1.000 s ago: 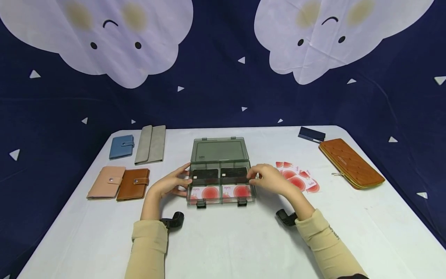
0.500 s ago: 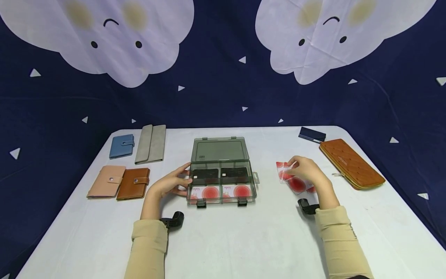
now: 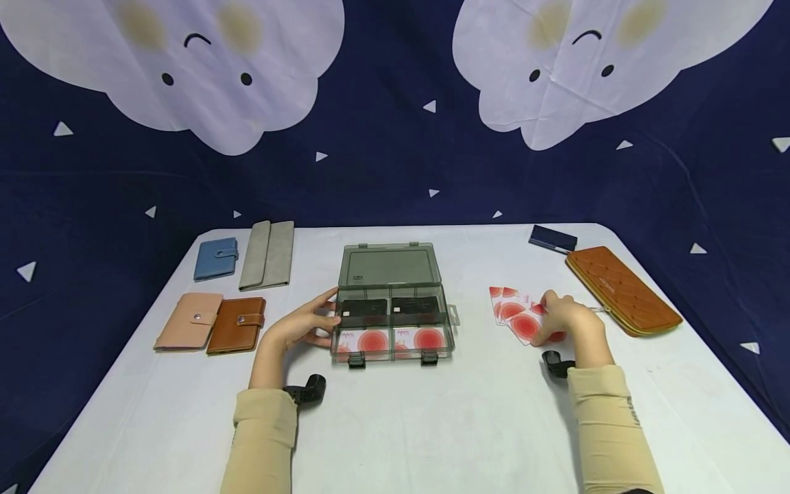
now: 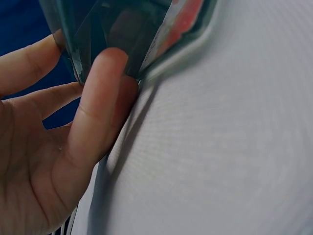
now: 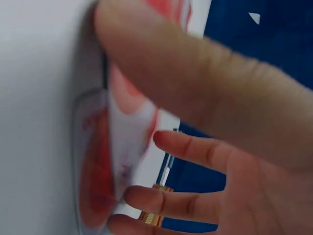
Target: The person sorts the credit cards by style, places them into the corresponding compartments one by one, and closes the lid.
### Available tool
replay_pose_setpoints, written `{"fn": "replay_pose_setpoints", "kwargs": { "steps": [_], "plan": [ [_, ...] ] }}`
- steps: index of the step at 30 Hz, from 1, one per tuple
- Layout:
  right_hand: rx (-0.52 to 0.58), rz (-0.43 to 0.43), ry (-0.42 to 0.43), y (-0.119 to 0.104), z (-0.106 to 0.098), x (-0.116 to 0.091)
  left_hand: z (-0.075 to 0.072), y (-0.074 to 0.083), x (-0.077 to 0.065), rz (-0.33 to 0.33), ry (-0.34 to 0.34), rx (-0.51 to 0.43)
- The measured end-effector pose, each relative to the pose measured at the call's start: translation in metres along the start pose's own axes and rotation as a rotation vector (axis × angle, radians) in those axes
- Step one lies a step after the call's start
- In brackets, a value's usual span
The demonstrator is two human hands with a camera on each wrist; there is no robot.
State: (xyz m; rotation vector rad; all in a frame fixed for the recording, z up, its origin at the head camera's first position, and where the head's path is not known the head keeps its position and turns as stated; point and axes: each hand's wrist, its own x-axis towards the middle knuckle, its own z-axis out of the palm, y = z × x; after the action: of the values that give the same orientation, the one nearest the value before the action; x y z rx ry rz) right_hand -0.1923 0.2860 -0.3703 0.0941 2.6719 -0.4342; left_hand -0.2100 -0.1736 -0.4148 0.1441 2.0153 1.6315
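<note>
Two hands work at a white table (image 3: 444,425). In the head view, we see the left hand (image 3: 300,325) touching the left side of an open box (image 3: 392,356), its lid (image 3: 390,266) folded back; black cards (image 3: 364,310) lie in the two far compartments, red-and-white cards (image 3: 373,339) in the two near ones. The right hand (image 3: 569,319) has passed within the last second from the box's right side to the fan of cards (image 3: 523,326), reaching its near right end, while box and left hand keep their places. We judge that the work has turned to the loose cards, with the box merely steadied. A broad strip of table separates box and fan; the tighter edges are the brown pouch (image 3: 623,289), just beyond the right hand, and the brown wallet (image 3: 236,327) near the left.

In the left wrist view, we note fingers (image 4: 100,105) spread apart, resting against the box.

In the right wrist view, thumb (image 5: 186,73) and fingers (image 5: 181,203) stand wide apart about the cards; we see none pinched.
</note>
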Motion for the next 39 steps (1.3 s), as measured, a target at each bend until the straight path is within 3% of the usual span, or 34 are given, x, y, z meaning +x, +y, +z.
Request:
{"fn": "replay_pose_setpoints", "kwargs": {
  "steps": [9,18,27,31,35,39],
  "plan": [
    [0.07,-0.088,0.057,-0.007,0.01,0.016,0.0,-0.001,0.0,-0.001,0.001,-0.013],
    [0.299,-0.147,0.114,-0.009,0.011,0.023,0.001,-0.001,0.001,-0.004,0.002,0.002],
    [0.073,-0.055,0.109,-0.028,0.021,0.022,0.0,-0.001,0.0,-0.003,0.002,-0.009],
    [0.058,-0.102,0.091,-0.028,0.022,0.022,0.0,0.0,0.0,-0.006,0.006,-0.008],
    [0.137,-0.152,0.05,-0.021,0.019,0.023,0.0,0.0,0.0,-0.006,0.005,-0.004],
    [0.32,-0.169,0.002,-0.01,0.014,0.024,0.0,0.0,0.0,-0.002,-0.001,-0.005]
  ]
}}
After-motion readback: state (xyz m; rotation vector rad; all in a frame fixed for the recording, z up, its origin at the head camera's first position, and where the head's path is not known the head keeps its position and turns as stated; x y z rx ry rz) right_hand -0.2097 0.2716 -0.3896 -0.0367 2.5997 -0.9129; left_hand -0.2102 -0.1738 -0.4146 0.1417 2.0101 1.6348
